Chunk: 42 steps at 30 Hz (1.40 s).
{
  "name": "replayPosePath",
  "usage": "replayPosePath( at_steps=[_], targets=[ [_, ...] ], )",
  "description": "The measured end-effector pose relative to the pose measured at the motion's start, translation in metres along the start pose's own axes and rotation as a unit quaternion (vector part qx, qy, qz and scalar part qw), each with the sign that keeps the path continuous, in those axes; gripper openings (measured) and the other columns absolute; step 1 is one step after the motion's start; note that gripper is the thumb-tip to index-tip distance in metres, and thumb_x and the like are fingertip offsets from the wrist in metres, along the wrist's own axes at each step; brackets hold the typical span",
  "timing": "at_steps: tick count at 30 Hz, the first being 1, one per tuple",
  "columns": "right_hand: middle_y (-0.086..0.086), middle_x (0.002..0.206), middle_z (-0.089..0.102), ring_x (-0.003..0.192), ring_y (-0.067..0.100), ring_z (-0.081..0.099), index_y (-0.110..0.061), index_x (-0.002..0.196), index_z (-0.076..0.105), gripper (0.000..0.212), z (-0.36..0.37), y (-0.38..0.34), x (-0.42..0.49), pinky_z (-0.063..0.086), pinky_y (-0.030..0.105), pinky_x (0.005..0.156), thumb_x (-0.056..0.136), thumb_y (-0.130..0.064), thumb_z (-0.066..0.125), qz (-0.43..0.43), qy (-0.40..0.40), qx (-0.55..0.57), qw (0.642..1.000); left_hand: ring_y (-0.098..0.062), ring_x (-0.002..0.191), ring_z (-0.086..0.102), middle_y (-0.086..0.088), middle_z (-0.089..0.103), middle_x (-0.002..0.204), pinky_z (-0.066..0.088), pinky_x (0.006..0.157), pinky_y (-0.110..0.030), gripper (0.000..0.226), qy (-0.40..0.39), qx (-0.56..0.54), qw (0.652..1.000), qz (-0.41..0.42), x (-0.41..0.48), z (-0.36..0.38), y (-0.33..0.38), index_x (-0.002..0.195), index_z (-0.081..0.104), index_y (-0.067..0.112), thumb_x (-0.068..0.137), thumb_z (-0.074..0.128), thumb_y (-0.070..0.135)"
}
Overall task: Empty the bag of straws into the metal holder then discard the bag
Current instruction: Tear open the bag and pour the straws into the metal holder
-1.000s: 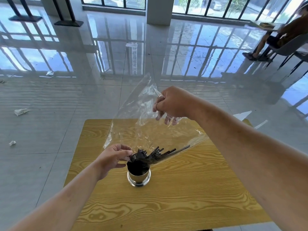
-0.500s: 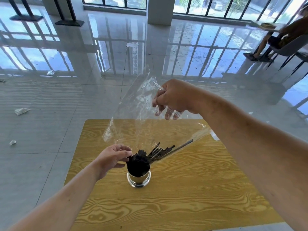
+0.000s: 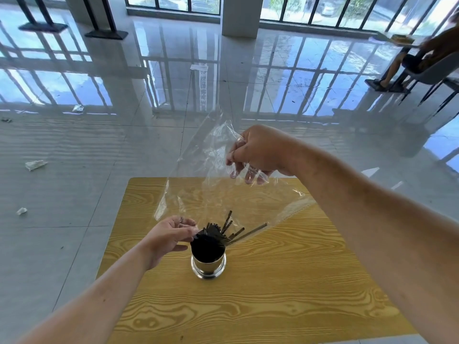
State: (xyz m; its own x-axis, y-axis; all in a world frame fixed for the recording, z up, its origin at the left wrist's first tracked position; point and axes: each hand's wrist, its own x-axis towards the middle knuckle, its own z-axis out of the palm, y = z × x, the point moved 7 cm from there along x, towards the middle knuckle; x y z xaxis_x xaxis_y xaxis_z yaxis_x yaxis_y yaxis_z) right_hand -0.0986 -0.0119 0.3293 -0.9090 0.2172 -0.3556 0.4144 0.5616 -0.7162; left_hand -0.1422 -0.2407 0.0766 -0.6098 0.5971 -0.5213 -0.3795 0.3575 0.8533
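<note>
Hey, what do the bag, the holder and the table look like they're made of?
The bag: thin clear plastic film, glossy and crinkled; the table shows through it. The holder: polished metal, probably stainless steel, with mirror-like reflections. The table: yellow wood-grain top, semi-gloss; could be laminate or veneer rather than solid wood.

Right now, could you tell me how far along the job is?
Most straws stand in the holder. The right hand holds the bag up, a few straws slanting from its mouth, left hand by the rim. Remaining: those straws, then discarding the bag.
</note>
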Motion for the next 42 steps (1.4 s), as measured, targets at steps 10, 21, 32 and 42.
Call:
replayPosePath(
  at_steps=[10, 21, 32, 42],
  targets=[
    [0.01, 0.081, 0.081, 0.061, 0.028, 0.075, -0.003, 0.098, 0.078, 0.015, 0.001, -0.004, 0.0, 0.054, 0.029, 0.045, 0.099, -0.008, 0.064, -0.009, -0.003, 0.016, 1.0, -0.023, 0.101, 0.078, -0.008, 0.082, 0.103, 0.056, 0.086, -0.039, 0.022, 0.017, 0.017, 1.0, 0.008, -0.001, -0.008, 0.0, 0.115, 0.072, 0.014, 0.095, 0.077, 0.019],
    [0.012, 0.085, 0.082, 0.062, 0.027, 0.076, -0.007, 0.094, 0.079, 0.014, -0.015, -0.013, -0.004, 0.056, 0.03, 0.049, 0.099, -0.01, 0.067, -0.011, 0.003, -0.006, 1.0, -0.019, 0.096, 0.078, -0.005, 0.082, 0.105, 0.057, 0.082, -0.036, 0.035, 0.025, 0.031, 0.999, 0.016, -0.002, -0.014, 0.004, 0.111, 0.075, 0.017, 0.08, 0.082, 0.033],
    [0.011, 0.083, 0.082, 0.059, 0.024, 0.075, -0.005, 0.096, 0.077, 0.015, -0.02, -0.016, -0.006, 0.054, 0.029, 0.047, 0.1, -0.007, 0.063, -0.011, -0.008, -0.007, 1.0, -0.021, 0.099, 0.077, -0.004, 0.081, 0.102, 0.058, 0.088, -0.038, 0.047, 0.019, 0.037, 0.999, 0.022, 0.0, -0.006, 0.016, 0.114, 0.074, 0.017, 0.074, 0.083, 0.038],
    [0.013, 0.085, 0.082, 0.057, 0.024, 0.074, -0.004, 0.098, 0.078, 0.014, -0.017, 0.003, -0.005, 0.052, 0.028, 0.045, 0.1, -0.009, 0.066, -0.011, -0.015, 0.014, 1.0, -0.021, 0.101, 0.074, -0.008, 0.077, 0.11, 0.059, 0.091, -0.041, 0.046, 0.003, 0.036, 0.999, 0.034, 0.003, 0.004, 0.024, 0.115, 0.074, 0.017, 0.071, 0.081, 0.031]
  ],
)
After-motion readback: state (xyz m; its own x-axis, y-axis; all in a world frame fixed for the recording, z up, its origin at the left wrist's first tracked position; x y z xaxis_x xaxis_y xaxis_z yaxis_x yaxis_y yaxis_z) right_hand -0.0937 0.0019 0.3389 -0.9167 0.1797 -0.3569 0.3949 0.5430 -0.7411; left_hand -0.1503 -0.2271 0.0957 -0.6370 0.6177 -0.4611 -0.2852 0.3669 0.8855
